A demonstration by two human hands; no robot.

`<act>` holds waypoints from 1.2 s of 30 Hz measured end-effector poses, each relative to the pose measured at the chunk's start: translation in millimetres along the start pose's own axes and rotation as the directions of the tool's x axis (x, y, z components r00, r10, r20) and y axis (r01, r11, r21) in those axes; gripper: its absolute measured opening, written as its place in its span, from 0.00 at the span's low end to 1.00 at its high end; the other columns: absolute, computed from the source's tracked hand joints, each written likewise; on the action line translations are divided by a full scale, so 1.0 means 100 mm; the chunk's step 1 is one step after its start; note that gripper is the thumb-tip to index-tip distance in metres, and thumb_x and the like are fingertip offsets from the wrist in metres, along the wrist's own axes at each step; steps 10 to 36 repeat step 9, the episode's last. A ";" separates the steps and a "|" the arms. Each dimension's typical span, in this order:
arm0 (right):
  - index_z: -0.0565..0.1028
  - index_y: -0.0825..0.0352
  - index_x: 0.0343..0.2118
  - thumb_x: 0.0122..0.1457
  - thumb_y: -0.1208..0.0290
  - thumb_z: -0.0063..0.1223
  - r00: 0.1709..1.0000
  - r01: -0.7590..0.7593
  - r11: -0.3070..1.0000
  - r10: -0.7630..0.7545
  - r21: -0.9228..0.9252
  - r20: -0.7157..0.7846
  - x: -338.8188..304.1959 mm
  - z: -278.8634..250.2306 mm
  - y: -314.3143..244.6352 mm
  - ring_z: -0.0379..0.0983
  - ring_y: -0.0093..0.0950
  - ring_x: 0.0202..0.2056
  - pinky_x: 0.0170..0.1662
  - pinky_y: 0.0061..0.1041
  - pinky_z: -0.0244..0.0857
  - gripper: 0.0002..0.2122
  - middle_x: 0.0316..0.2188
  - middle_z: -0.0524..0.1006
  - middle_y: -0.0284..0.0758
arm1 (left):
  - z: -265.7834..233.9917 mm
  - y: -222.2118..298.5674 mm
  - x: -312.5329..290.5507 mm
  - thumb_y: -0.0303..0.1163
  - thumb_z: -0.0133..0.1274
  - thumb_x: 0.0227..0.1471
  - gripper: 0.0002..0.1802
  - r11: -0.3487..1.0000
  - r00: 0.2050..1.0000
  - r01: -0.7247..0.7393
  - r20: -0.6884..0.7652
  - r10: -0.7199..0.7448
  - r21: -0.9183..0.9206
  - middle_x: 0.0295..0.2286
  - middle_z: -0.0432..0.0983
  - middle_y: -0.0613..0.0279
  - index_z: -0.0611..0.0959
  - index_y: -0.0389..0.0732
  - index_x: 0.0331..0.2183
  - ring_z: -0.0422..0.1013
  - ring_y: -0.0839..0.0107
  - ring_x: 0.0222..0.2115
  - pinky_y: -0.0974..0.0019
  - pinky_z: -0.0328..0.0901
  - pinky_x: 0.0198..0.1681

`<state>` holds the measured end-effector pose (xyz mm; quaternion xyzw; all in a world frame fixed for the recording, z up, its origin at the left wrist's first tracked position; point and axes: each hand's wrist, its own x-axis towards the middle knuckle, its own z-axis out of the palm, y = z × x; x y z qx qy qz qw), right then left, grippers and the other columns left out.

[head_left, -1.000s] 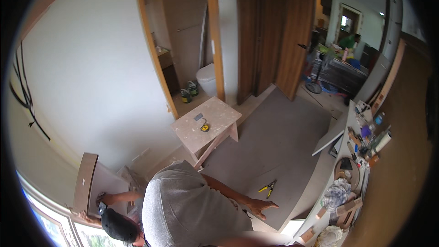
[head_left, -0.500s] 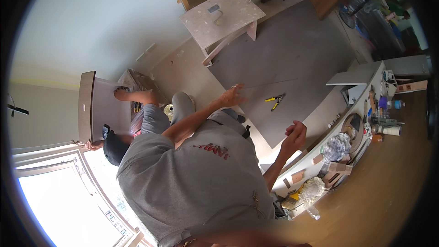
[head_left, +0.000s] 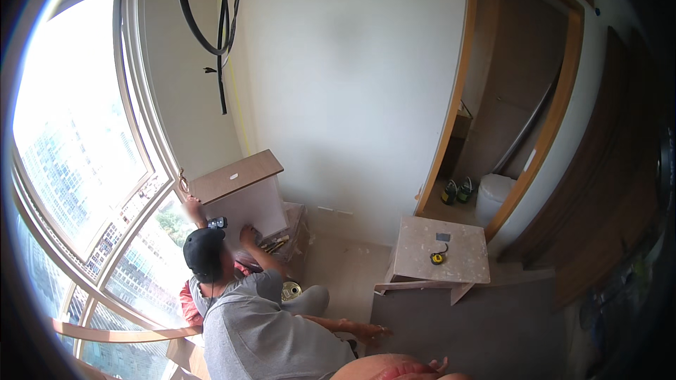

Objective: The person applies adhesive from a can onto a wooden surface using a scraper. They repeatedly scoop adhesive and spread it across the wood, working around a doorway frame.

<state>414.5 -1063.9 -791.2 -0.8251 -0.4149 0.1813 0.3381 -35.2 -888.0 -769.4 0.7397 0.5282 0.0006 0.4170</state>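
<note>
My left hand (head_left: 377, 333) reaches over the dark grey board (head_left: 486, 317), fingers apart, with nothing visible in it. At the bottom edge only a few fingertips of my right hand (head_left: 441, 364) show, also apart; the rest is cut off. To my left a co-worker in a black cap (head_left: 203, 253) has one hand (head_left: 193, 207) raised beside a box-like cabinet with a brown panel (head_left: 236, 174). The co-worker's other hand (head_left: 248, 236) is at the cabinet's pale side (head_left: 253, 205). A blurred skin-coloured shape near the bottom is too close to make out.
A stained low wooden table (head_left: 415, 239) bears a yellow and black tape measure (head_left: 438, 258) and a small grey rectangle (head_left: 442, 237). An open tin (head_left: 290, 290) stands by the co-worker. Black cables (head_left: 224, 42) hang above. Large windows (head_left: 84, 119) line the left, a wooden doorway (head_left: 451, 105) the right.
My view has swung up and leftward. The pliers with yellow handles on the board and the cluttered counter have left the picture; the doorway, cables and windows show more. My left hand remains over the board.
</note>
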 end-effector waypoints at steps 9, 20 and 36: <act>0.65 0.61 0.67 0.68 0.55 0.57 0.907 0.055 0.944 -0.183 0.324 0.379 1.37 0.95 -1.07 0.80 0.29 0.31 0.36 0.31 0.77 0.28 0.37 0.79 0.39 | -0.34 0.19 0.52 0.63 0.62 0.55 0.51 0.994 0.997 -0.071 0.027 0.074 -0.085 0.64 0.65 0.48 0.63 0.47 0.68 0.70 0.51 0.60 0.53 0.64 0.65; 0.65 0.61 0.67 0.68 0.55 0.57 0.907 0.055 0.944 -0.183 0.324 0.379 1.37 0.95 -1.07 0.80 0.29 0.31 0.36 0.31 0.77 0.28 0.37 0.79 0.39 | -0.34 0.19 0.52 0.63 0.62 0.55 0.51 0.994 0.997 -0.071 0.027 0.074 -0.085 0.64 0.65 0.48 0.63 0.47 0.68 0.70 0.51 0.60 0.53 0.64 0.65; 0.65 0.61 0.67 0.68 0.55 0.57 0.907 0.055 0.944 -0.183 0.324 0.379 1.37 0.95 -1.07 0.80 0.29 0.31 0.36 0.31 0.77 0.28 0.37 0.79 0.39 | -0.34 0.19 0.52 0.63 0.62 0.55 0.51 0.994 0.997 -0.071 0.027 0.074 -0.085 0.64 0.65 0.48 0.63 0.47 0.68 0.70 0.51 0.60 0.53 0.64 0.65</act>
